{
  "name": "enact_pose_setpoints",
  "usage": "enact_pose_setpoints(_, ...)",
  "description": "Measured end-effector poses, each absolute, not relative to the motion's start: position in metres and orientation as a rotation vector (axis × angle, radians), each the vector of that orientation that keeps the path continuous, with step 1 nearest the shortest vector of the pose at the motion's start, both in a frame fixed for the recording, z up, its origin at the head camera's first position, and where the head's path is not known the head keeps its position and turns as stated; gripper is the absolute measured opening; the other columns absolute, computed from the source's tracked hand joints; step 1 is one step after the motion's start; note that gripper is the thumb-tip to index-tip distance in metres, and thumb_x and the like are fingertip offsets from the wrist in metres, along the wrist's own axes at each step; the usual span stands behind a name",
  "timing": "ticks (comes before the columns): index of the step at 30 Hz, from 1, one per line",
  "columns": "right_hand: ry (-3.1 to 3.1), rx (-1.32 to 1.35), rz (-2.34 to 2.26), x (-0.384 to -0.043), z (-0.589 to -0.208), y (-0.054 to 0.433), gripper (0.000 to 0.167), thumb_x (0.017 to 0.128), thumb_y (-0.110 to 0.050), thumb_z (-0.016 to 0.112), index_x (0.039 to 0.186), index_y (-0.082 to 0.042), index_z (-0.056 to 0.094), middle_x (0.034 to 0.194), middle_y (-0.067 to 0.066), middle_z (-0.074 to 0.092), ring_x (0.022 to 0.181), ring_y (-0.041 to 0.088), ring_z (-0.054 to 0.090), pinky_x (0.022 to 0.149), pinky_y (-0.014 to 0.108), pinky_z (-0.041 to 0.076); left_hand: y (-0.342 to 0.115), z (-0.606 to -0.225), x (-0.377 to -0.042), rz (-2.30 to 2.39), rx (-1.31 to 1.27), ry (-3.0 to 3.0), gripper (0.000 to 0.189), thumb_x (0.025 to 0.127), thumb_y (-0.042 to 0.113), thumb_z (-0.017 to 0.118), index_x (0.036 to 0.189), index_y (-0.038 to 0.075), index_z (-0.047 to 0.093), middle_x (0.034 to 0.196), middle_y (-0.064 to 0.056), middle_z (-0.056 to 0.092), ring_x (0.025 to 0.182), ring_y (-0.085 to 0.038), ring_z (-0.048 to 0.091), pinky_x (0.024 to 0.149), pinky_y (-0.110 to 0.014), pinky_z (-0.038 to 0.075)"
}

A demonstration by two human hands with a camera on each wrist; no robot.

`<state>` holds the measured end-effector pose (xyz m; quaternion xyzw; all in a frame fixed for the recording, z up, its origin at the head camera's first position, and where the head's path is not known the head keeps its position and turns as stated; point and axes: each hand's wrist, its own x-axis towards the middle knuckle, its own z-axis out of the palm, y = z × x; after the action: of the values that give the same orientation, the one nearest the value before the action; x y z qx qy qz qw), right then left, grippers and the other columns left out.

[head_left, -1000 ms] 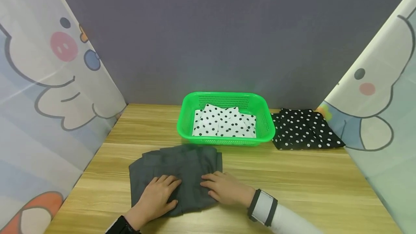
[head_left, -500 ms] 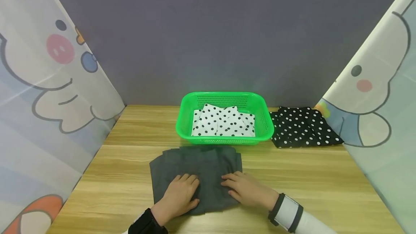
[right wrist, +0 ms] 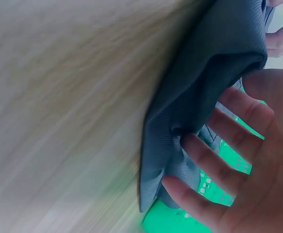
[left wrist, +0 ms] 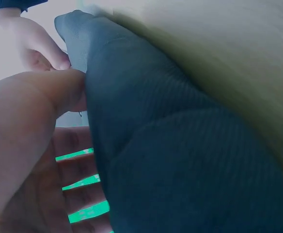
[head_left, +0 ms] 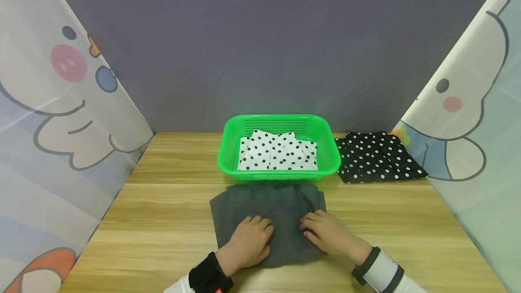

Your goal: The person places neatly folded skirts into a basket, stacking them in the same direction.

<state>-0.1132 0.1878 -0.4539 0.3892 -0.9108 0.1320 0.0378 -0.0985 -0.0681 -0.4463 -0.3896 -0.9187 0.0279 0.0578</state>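
Observation:
A folded dark grey garment [head_left: 281, 205] lies on the wooden table in front of the basket; its exact kind cannot be made out. My left hand [head_left: 248, 243] rests on its front left part, fingers fairly straight and spread in the left wrist view. On its right side lies my right hand [head_left: 335, 237], and the right wrist view shows those fingers [right wrist: 214, 165] extended against the cloth's folds. The thumbs sit along the near edge of the garment. Neither hand visibly curls round the cloth.
Behind the garment stands a green perforated basket [head_left: 228, 166] holding white fabric [head_left: 281, 153] with black dots. A black cloth [head_left: 376, 159] with white dots lies to its right. A dark grey panel [head_left: 260, 49] closes the back, with cartoon-printed sheets at both sides.
Both hands have moved to the right across the table with the grey garment beneath them, bringing it in front of the basket. The view has shifted slightly.

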Motion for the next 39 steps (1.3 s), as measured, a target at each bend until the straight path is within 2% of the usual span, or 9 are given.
enact_pose_setpoints(14, -2.83, 0.905, 0.182, -0.093, -0.445, 0.201, 0.009, 0.082, -0.024, 0.066, 0.087, -0.017, 0.065, 0.09, -0.004, 0.061, 0.078, 0.015, 0.055, 0.063, 0.035, 0.048, -0.033, -0.448, -0.099, 0.143, -1.206, -2.73, 0.035, 0.08, 0.038, 0.063, 0.108, 0.017, 0.064, 0.109, 0.002, 0.061, 0.094, -0.015, 0.055, 0.076, -0.03, 0.045)
enact_pose_setpoints(22, -2.798, 0.835, 0.164, -0.095, -0.442, 0.197, 0.007, 0.082, -0.023, 0.066, 0.081, -0.017, 0.063, 0.082, -0.005, 0.06, 0.074, 0.015, 0.053, 0.062, 0.033, 0.047, -0.033, -0.441, -0.105, 0.16, -1.179, -2.74, 0.032, 0.081, 0.038, 0.064, 0.109, 0.022, 0.065, 0.11, 0.006, 0.061, 0.095, -0.013, 0.056, 0.077, -0.03, 0.046)
enact_pose_setpoints(31, -2.848, 0.739, 0.198, -0.097, -0.436, 0.189, 0.014, 0.08, -0.025, 0.068, 0.089, -0.014, 0.065, 0.087, -0.001, 0.061, 0.08, 0.019, 0.056, 0.065, 0.036, 0.048, -0.049, -0.438, -0.113, 0.124, -1.034, -2.576, 0.019, 0.076, 0.03, 0.07, 0.093, 0.023, 0.069, 0.09, 0.004, 0.059, 0.079, -0.014, 0.053, 0.064, -0.027, 0.042)
enact_pose_setpoints(39, -2.847, 0.649, 0.22, -0.106, -0.435, 0.187, 0.028, 0.075, -0.022, 0.074, 0.098, -0.007, 0.064, 0.087, 0.006, 0.055, 0.076, 0.024, 0.053, 0.06, 0.034, 0.047, -0.077, -0.437, -0.125, 0.082, -0.849, -2.623, 0.03, 0.069, 0.029, 0.076, 0.095, 0.017, 0.066, 0.088, -0.002, 0.055, 0.078, -0.02, 0.053, 0.06, -0.032, 0.043)
